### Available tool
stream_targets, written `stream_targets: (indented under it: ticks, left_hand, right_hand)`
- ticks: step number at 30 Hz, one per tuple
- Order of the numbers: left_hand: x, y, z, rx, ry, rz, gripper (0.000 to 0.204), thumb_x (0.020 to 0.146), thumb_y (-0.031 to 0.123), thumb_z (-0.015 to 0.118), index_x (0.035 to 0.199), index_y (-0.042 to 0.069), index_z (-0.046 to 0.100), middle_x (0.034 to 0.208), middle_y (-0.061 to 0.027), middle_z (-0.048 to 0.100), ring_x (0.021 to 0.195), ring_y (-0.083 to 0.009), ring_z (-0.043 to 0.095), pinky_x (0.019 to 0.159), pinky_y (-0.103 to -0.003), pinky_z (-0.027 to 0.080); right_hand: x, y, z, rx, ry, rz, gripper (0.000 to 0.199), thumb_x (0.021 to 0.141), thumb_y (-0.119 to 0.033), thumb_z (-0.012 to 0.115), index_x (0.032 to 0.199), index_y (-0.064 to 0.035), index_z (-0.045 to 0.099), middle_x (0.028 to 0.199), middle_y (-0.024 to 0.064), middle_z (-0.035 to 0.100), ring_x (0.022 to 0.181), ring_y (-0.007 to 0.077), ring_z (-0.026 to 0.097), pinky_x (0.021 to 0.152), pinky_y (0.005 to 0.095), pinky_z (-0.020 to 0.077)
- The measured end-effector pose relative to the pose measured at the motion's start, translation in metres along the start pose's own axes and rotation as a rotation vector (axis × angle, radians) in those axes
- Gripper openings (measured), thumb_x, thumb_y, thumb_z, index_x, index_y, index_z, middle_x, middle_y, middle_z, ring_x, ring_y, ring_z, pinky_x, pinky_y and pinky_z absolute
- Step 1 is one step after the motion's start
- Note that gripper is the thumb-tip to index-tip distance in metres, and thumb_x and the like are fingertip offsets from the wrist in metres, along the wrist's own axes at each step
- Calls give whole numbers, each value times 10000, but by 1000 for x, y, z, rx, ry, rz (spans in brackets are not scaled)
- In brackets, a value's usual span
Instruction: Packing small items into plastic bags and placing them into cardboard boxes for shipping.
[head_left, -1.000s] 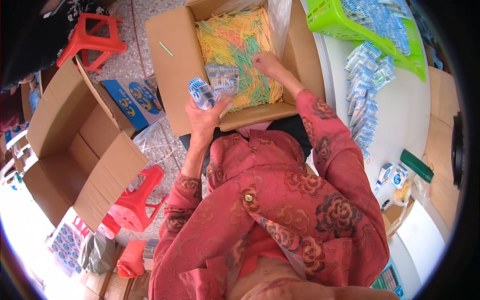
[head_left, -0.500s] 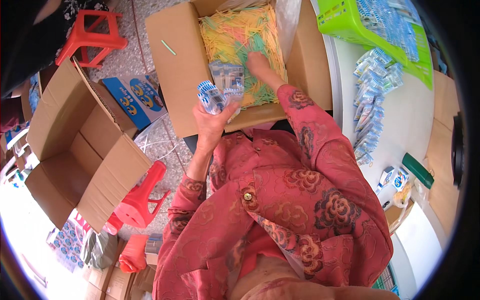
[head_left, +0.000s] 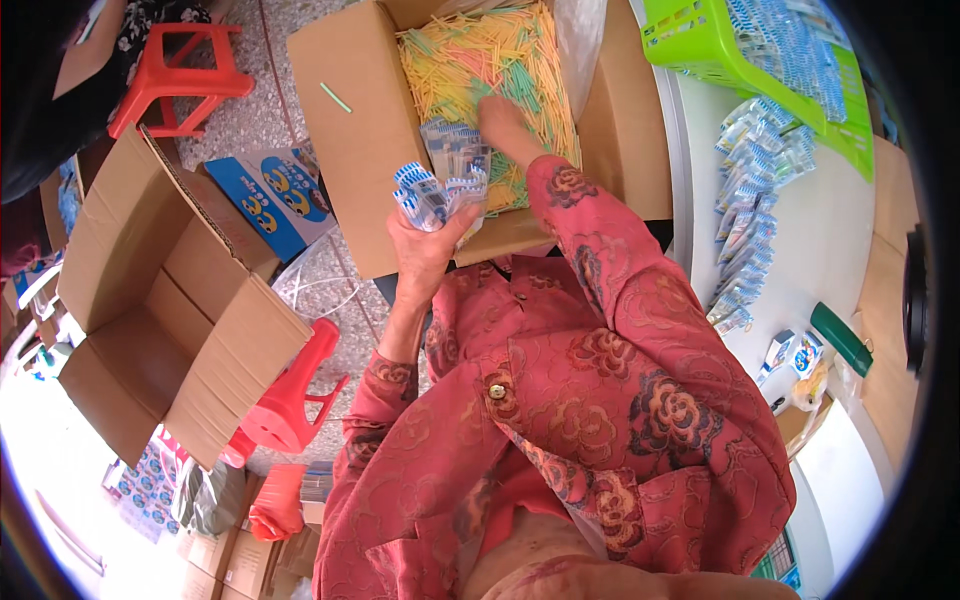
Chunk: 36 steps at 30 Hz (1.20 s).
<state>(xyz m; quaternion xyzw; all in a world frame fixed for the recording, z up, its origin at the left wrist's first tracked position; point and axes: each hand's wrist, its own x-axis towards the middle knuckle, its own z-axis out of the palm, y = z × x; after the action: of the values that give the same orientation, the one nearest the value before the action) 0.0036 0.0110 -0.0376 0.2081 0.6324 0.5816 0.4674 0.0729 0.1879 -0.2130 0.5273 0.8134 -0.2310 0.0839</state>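
**Packets in one hand, straws under the other**

The left hand [head_left: 425, 250] is closed around a fanned bundle of small blue-and-white packets [head_left: 432, 195], held upright just over the near edge of the box [head_left: 350, 130], likely to keep them gathered and within reach. The right hand [head_left: 503, 122] lies down among the yellow and green straws [head_left: 490, 60] filling that box; whether its fingers grip anything cannot be told. To the right, a white table [head_left: 820, 250] carries more packets and a green basket [head_left: 720, 45]. An empty carton [head_left: 160, 310] and red stools [head_left: 170, 75] stand on the speckled floor.
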Motion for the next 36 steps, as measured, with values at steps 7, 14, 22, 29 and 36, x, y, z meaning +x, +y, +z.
stream_targets:
  ticks: [7, 14, 22, 29, 36]
  left_hand:
    - [0, 9, 2, -1, -7, -53, 294, 674, 13, 732, 923, 12, 576, 839, -34, 620, 749, -109, 582, 697, -256, 478]
    - [-4, 11, 3, 11, -40, -39, 296, 671, 8, 730, 923, 18, 576, 843, -31, 616, 747, -105, 580, 695, -254, 476]
    - [-11, 17, 2, -13, -53, 34, 299, 671, 1, 721, 931, 30, 578, 851, -18, 609, 744, -98, 572, 692, -245, 468]
    - [-24, 18, 6, -22, -102, 48, 284, 684, -6, 710, 936, 27, 582, 849, -24, 617, 751, -102, 578, 707, -251, 471]
    - [-34, 17, 11, 20, -145, 105, 254, 698, 29, 708, 933, -5, 617, 855, -32, 636, 745, -85, 577, 675, -233, 474]
  right_hand:
    - [7, 24, 8, 66, 30, -72, 168, 717, -106, 547, 819, -9, 640, 853, 189, 627, 823, 342, 617, 683, 402, 508]
    - [2, 59, -4, 748, -201, 213, 184, 664, -107, 676, 786, 5, 597, 674, 114, 595, 526, 195, 573, 485, 303, 472]
    - [-49, 75, -48, 1140, -770, 178, 122, 728, -54, 666, 808, -32, 577, 668, 14, 564, 472, 87, 484, 450, 213, 425]
    - [-96, 74, -33, 925, -1041, 236, 119, 725, -29, 674, 788, 5, 578, 667, 72, 596, 508, 108, 538, 471, 210, 447]
    - [-111, 71, -43, 864, -918, 65, 135, 738, -81, 675, 798, -2, 584, 659, 62, 585, 528, 96, 533, 483, 211, 438]
